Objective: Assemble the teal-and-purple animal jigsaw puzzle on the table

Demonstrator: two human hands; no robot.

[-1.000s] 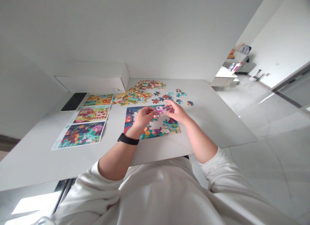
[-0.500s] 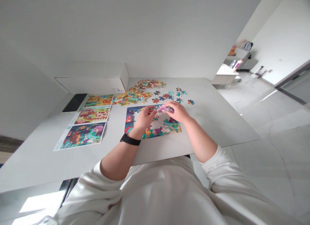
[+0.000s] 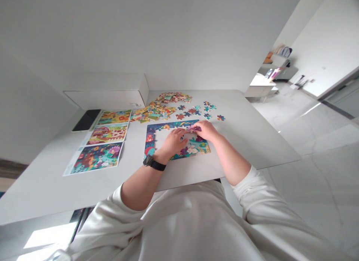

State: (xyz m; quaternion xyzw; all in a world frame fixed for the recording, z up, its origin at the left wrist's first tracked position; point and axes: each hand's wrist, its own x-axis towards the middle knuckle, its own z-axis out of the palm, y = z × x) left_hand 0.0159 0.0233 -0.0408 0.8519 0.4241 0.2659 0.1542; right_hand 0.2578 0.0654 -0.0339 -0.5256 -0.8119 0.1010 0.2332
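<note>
Head view: right hand curled, fingertips pinching a purple jigsaw piece at the inner edge of a part-built puzzle. Left hand open, palm down on the puzzle, nothing held, black watch at the wrist. Just beyond, loose pieces scattered on the white surface; to the left, three printed picture sheets in a row.

From here I see the puzzle bordered in dark blue with teal and pink patches, a black watch strap, a plain white sweater, and a picture sheet blotched red, brown and cream.
</note>
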